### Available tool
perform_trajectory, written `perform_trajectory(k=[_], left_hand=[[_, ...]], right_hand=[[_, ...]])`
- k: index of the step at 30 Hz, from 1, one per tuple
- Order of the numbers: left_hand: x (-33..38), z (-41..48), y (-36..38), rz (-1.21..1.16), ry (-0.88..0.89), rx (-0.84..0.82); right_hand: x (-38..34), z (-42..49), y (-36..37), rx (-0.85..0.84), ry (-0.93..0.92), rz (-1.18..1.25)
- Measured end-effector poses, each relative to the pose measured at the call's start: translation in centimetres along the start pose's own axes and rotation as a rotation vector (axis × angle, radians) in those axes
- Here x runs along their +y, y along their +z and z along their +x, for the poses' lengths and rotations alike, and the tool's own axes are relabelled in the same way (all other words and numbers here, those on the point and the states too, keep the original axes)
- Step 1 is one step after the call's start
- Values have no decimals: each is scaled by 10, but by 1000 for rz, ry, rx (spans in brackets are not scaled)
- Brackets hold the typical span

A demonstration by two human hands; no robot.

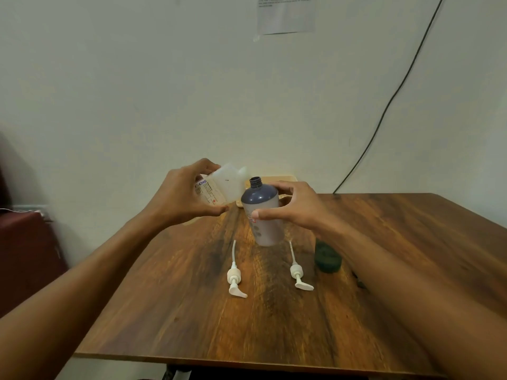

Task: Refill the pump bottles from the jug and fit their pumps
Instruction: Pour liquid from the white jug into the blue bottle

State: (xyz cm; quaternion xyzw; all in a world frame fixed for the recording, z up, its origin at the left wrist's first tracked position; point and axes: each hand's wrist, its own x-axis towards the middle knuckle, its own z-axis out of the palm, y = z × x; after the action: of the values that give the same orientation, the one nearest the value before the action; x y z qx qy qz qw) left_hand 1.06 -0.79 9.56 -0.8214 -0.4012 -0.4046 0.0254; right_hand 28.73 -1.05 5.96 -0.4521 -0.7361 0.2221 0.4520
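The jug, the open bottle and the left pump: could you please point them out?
jug (223, 185), head view, translucent side wall.
open bottle (259, 197), head view, dark shoulder.
left pump (233, 275), head view, its collar.

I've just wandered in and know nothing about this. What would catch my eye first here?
Over the middle of the table, the left hand grips a white jug tilted toward the open neck of a blue-grey bottle that the right hand holds. In front of them, two white pumps lie apart on the wooden table, not yet fitted, with a dark green round thing to their right.
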Motion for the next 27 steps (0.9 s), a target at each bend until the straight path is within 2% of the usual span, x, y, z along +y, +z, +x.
perform_trajectory(k=[27], left_hand=[[7, 23, -21, 233, 97, -168]], right_hand=[[7, -2, 2, 35, -12, -68]])
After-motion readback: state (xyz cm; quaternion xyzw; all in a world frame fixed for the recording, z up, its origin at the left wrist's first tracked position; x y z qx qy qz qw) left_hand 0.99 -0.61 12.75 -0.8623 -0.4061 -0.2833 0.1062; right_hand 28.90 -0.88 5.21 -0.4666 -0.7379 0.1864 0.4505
